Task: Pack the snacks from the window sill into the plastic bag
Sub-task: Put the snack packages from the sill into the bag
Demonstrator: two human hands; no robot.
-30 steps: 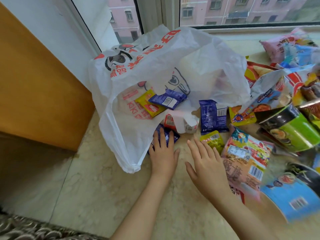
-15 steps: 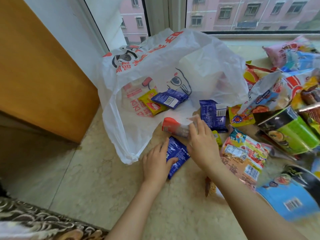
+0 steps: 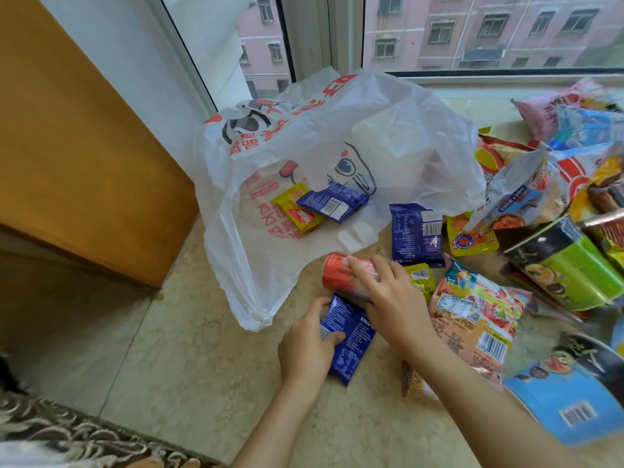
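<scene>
The big white see-through plastic bag with red writing (image 3: 337,136) lies on its side on the pale marble window sill (image 3: 175,359), its mouth open toward you. A small yellow packet (image 3: 297,212) and a small dark blue packet (image 3: 332,201) already lie inside it. To your right is a heap of snacks not yet packed: a green and black noodle cup (image 3: 567,265), a bright orange and pink snack bag (image 3: 472,309) and another dark blue packet (image 3: 416,235) just beside the bag's mouth.

Your right hand (image 3: 388,292) is curled around a red and white wrapped snack (image 3: 337,273). Your left hand (image 3: 304,346) pinches a dark blue foil packet (image 3: 351,342). The two hands are close together (almost touching).

You look to be picking up. Next, I think you should lift both snacks and slide them deep into the open mouth, so they do not slip back out.
</scene>
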